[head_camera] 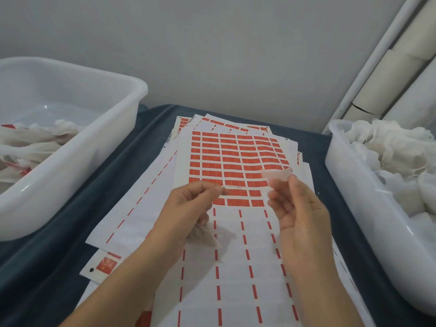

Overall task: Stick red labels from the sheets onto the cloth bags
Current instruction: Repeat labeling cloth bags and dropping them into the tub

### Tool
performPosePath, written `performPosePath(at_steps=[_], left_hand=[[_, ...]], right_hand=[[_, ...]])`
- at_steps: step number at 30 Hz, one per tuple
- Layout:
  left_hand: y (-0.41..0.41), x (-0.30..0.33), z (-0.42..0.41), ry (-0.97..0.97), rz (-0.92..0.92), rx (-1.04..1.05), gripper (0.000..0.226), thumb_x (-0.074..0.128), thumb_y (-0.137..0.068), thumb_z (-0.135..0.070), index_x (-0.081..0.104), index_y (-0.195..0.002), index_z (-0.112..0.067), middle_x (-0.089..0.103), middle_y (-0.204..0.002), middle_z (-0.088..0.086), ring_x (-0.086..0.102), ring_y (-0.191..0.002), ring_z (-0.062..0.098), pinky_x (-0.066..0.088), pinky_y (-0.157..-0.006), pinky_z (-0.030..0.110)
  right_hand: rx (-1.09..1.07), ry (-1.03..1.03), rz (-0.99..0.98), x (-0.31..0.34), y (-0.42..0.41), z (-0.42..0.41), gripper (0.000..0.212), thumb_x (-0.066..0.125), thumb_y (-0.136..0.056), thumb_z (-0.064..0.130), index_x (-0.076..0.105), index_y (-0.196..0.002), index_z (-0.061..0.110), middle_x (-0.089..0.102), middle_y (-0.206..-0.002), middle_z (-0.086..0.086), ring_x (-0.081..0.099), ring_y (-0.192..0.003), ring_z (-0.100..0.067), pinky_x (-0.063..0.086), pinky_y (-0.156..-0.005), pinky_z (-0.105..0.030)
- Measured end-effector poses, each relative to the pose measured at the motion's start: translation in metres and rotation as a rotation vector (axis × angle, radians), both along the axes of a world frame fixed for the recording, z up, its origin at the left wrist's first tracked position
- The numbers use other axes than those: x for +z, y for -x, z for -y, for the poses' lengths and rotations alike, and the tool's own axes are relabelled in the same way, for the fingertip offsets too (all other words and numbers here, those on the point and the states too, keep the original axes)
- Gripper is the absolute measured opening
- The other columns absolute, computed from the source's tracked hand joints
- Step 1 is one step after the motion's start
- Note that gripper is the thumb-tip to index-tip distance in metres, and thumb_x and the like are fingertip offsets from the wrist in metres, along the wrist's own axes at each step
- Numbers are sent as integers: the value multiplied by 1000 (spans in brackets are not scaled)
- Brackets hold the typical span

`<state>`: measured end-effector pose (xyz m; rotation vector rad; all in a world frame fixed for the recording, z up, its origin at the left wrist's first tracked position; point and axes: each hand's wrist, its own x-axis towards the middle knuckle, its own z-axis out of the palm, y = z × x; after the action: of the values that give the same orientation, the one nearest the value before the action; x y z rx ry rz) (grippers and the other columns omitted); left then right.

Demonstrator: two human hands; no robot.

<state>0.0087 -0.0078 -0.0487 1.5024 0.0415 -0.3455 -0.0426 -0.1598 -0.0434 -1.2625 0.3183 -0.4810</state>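
The left hand [188, 204] has its fingers curled, pinching a thin, gauzy off-white cloth bag [204, 234] that hangs below the palm, creased and blurred. The right hand [298, 208] pinches a second bag [276, 175] between thumb and fingertips; this one is translucent, pale and crumpled at its top edge. Both hands hover above the top sheet [236, 232], which lies mid-table on a loose stack of sheets. Its far half carries a grid of small red labels [233, 159] in rows; its near half is bare white backing with red dashed strips. At the table's [70, 256] left edge, a white bin [70, 161] holds bags with red labels. At the right edge, another bin [354, 197] holds a heap of plain white bags.
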Motion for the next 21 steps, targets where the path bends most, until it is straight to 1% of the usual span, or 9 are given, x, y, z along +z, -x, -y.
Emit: performPosePath(at_steps=[2, 4, 8, 10, 11, 13, 14, 17, 21], left_hand=[[0, 0, 0, -7, 24, 16, 17, 64, -83, -31, 73, -69, -30, 51, -44, -8, 37, -37, 4, 35, -42, 16], [-1, 1, -1, -13, 32, 32, 13, 65, -81, -32, 73, -72, -28, 51, -44, -9, 37, -36, 5, 34, -40, 15], [-1, 2, -1, -27, 46, 44, 9, 66, -80, -32, 73, -75, -28, 52, -47, -9, 37, -41, 7, 35, -41, 15], [0, 3, 0, -53, 73, 48, 10, 66, -80, -33, 73, -74, -30, 55, -53, -12, 40, -48, 9, 36, -43, 17], [0, 4, 0, -64, 87, 51, 10, 66, -80, -34, 72, -73, -30, 57, -59, -14, 43, -53, 10, 36, -45, 18], [-1, 4, 1, -72, 107, 51, 10, 66, -79, -34, 72, -71, -31, 58, -66, -14, 45, -59, 10, 37, -50, 19], [0, 4, 1, -73, 115, 50, 11, 67, -79, -34, 72, -69, -32, 58, -66, -16, 46, -61, 9, 39, -52, 20], [0, 2, 1, -99, 150, 48, 12, 68, -78, -35, 71, -66, -35, 59, -60, -20, 46, -62, 5, 41, -60, 22], [2, -1, 2, -174, 242, 17, 14, 66, -79, -36, 69, -65, -40, 63, -73, -29, 56, -77, 4, 44, -67, 18]], right_hand=[[16, 132, 21, 0, 0, -3, 16, 60, -78, 38, 73, -88, 37, 73, -94, 11, 70, -89, -11, 55, -71, -19], [37, 209, 33, 0, 1, -6, 20, 59, -75, 39, 71, -90, 45, 72, -97, 16, 69, -93, -9, 54, -76, -18], [54, 274, -4, -1, 2, -9, 20, 53, -82, 42, 69, -94, 44, 70, -98, 21, 67, -95, -4, 53, -84, -26], [1, 284, -49, -1, 1, -8, 22, 61, -74, 45, 68, -94, 39, 70, -95, 24, 67, -92, -2, 53, -88, -33], [-3, 278, -72, -1, 0, -7, 32, 65, -68, 46, 66, -97, 36, 69, -95, 24, 67, -93, -3, 53, -89, -35], [36, 244, -128, 0, -1, -5, 47, 69, -58, 48, 61, -103, 36, 70, -98, 22, 67, -95, -6, 51, -92, -36], [61, 212, -154, 0, -2, -5, 47, 70, -56, 46, 63, -102, 35, 70, -98, 20, 67, -95, -7, 50, -93, -37], [159, 34, -177, -1, -2, -5, 34, 70, -60, 32, 70, -93, 22, 73, -96, 8, 69, -93, -14, 51, -91, -36], [347, -151, -211, -2, -1, -7, 30, 68, -65, 26, 71, -93, 16, 72, -103, -3, 68, -98, -20, 52, -87, -32]])
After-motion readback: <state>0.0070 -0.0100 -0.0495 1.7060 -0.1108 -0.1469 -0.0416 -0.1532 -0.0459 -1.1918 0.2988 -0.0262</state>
